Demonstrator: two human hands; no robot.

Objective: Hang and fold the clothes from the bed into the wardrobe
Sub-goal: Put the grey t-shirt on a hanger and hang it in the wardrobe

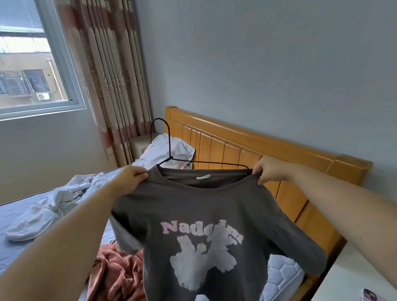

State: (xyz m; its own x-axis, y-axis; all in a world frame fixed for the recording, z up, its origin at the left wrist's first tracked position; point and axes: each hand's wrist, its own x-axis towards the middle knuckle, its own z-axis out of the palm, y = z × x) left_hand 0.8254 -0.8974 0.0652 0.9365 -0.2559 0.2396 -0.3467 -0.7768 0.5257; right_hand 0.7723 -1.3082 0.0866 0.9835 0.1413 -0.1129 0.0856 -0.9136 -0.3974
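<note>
Grey T-shirt [196,208] upright, hanger [170,142] hook topmost.

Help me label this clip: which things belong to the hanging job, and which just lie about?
Job: grey T-shirt, black hanger, left hand, right hand, white clothes, pink garment.
Lying about: pillow, phone, curtain.

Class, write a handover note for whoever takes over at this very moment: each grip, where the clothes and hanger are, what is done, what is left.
Left grip, a bare hand, pinches the grey T-shirt at one side of the collar; right grip pinches the other side.
Black hanger sits in the neck opening, one end showing by the right grip.
Done: hanger partly in.
Left: seat the shoulders, hang it in the wardrobe, not in view; white clothes and a rust-pink garment wait on the bed.
</note>
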